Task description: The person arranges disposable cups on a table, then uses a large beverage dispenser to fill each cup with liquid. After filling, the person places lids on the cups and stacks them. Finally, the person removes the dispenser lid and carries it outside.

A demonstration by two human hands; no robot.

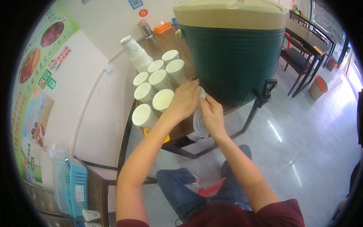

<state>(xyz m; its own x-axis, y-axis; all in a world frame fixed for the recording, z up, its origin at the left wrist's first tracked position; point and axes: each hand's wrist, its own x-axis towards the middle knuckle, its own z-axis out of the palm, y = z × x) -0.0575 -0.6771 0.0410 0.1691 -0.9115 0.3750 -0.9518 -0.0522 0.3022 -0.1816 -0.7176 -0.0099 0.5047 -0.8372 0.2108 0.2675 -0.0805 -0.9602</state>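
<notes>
Both my hands meet at a white cup (202,93) near the right part of the wooden table's front edge. My left hand (185,98) lies over its left side and hides much of it. My right hand (211,113) grips it from the right, thumb and fingers near the rim. Just below, beside my right palm, is a stack of clear plastic lids (199,123). Left of my hands stand several lidded paper cups (163,100) in rows. Behind them leans a tall stack of nested paper cups (136,52).
A large green insulated drink dispenser (235,62) with a black tap (265,92) stands right of the cups. Farther back are an orange tissue box (162,27) and a toothpick holder (145,29). A blue plastic basket (78,187) sits at lower left; a chair (297,55) is at right.
</notes>
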